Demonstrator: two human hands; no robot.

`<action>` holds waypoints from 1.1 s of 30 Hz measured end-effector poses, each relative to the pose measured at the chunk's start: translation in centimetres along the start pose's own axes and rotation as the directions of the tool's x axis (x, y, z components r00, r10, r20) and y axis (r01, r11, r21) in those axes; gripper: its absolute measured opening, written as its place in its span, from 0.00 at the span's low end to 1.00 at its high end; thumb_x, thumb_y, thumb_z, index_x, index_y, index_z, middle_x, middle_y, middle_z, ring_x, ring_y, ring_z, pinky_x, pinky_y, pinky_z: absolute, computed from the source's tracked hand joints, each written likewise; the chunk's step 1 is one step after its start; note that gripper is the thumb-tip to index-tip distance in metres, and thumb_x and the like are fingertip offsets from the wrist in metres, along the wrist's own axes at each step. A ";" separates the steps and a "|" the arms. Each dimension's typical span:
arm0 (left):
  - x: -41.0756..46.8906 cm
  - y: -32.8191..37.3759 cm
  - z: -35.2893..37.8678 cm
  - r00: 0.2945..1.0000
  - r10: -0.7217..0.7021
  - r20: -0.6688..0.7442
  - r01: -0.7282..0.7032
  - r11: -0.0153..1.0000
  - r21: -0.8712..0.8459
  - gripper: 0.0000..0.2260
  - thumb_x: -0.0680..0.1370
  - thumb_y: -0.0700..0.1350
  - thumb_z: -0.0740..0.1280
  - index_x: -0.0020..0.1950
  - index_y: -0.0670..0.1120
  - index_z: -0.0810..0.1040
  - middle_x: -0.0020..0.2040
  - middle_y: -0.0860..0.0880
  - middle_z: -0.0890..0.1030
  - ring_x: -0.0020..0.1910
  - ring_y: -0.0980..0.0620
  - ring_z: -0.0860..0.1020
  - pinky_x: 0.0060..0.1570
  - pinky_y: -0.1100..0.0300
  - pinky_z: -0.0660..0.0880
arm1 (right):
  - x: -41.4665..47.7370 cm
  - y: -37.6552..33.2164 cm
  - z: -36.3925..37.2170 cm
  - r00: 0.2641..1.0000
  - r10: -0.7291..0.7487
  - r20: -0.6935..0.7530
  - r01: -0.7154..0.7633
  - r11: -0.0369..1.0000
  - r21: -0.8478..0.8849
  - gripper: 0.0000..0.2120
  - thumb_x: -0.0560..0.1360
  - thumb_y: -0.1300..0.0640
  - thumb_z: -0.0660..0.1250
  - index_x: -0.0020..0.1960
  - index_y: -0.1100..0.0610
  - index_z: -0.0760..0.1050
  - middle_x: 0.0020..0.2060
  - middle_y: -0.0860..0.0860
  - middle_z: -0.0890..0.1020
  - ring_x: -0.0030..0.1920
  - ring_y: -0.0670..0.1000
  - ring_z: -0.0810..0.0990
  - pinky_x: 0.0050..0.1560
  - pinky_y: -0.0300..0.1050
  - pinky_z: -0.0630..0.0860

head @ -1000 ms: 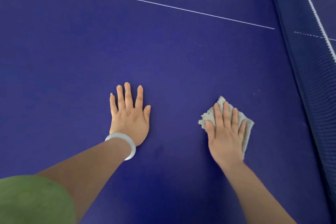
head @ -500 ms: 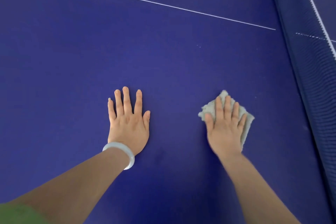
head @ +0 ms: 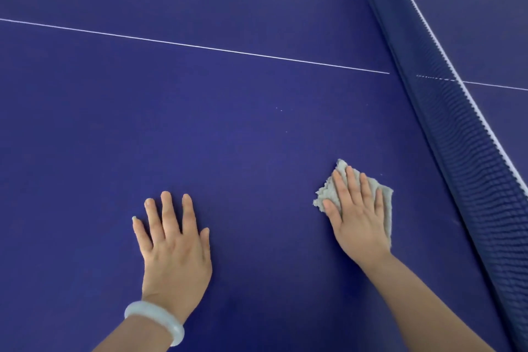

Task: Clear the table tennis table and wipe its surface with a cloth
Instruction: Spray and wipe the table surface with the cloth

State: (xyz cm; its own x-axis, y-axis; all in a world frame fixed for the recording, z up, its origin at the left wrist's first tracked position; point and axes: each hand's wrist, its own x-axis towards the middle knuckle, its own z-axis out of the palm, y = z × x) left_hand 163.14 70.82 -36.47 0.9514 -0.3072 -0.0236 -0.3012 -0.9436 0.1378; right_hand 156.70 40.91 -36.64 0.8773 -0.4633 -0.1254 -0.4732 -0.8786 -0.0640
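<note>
My right hand [head: 360, 217] lies flat with straight fingers on the cloth [head: 384, 194], pressing it to the table [head: 228, 123] and clasping nothing. The cloth sits on the surface near the net [head: 457, 151], on my side of the white centre line [head: 200, 47]. My left hand [head: 174, 251] is spread flat on the bare surface, well apart from the cloth, bracing me, with the bracelet [head: 155, 320] at its wrist.

The cloth is crumpled and only pinned from above, so I judge that a fast stroke could let it bunch or slip out from under my palm. A stroke carried too far right would catch the net's mesh. Leaning hard on my left palm may leave a print on the surface.

Half a second ago both hands lay about level. Now the right one with the cloth is further from me than the left, and my view takes in more of the net and the far half.
</note>
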 end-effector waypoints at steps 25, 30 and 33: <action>6.7 22.2 3.5 0.988 0.143 0.059 -0.147 0.987 0.069 0.33 0.81 0.59 0.48 0.79 0.38 0.53 0.77 0.31 0.55 0.77 0.31 0.50 0.75 0.36 0.49 | -10.6 11.0 2.4 0.844 0.517 -0.145 -0.504 0.856 0.119 0.31 0.81 0.37 0.40 0.80 0.50 0.53 0.80 0.49 0.56 0.79 0.53 0.52 0.75 0.64 0.46; 6.8 22.2 3.8 0.989 0.147 0.027 -0.148 0.988 0.049 0.33 0.80 0.58 0.52 0.78 0.37 0.56 0.77 0.31 0.56 0.77 0.31 0.51 0.75 0.35 0.49 | -4.8 11.8 1.1 0.856 0.497 -0.143 -0.479 0.866 0.143 0.33 0.81 0.36 0.41 0.81 0.51 0.49 0.80 0.50 0.51 0.80 0.54 0.47 0.76 0.64 0.44; 6.8 22.2 3.8 0.988 0.153 0.004 -0.153 0.987 0.052 0.32 0.80 0.57 0.53 0.78 0.37 0.57 0.76 0.30 0.56 0.77 0.31 0.51 0.75 0.35 0.49 | 0.4 12.4 -0.1 0.917 0.383 -0.111 -0.364 0.918 0.160 0.34 0.79 0.35 0.37 0.81 0.50 0.44 0.80 0.49 0.44 0.79 0.53 0.40 0.76 0.58 0.33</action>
State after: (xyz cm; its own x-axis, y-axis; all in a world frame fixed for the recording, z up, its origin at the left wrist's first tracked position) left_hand 162.71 47.31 -37.38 0.8938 -0.4484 -0.0058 -0.4462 -0.8906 0.0882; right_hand 151.16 29.82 -37.33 0.6323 -0.7741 -0.0301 -0.7663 -0.6192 -0.1714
